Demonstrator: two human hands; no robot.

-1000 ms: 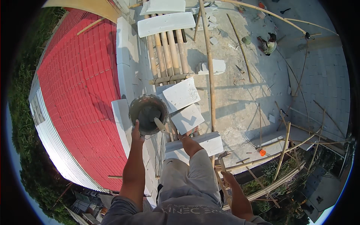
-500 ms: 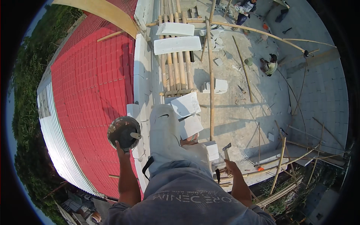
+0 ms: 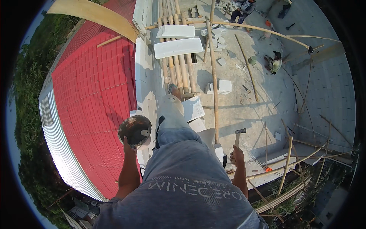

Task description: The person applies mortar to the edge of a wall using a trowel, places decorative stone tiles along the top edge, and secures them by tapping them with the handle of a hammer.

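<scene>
Now right hand (image 3: 237, 155) grips hammer (image 3: 238, 136), head up/away.

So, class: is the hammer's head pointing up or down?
Up. The right hand holds the hammer by its handle, head uppermost in the picture.

- A white block wall (image 3: 143, 72) runs away from the viewer along the edge of a red ribbed roof (image 3: 91, 110), and the person's foot (image 3: 173, 89) rests on it.
- Beside the wall, bamboo poles (image 3: 176, 72) lie side by side as a platform, carrying two long white blocks (image 3: 178, 47), one beyond the other.
- Smaller white blocks (image 3: 193, 108) sit on the near end.
- Far below, the concrete floor (image 3: 244, 110) holds one block (image 3: 220, 87) and scattered rubble.
</scene>
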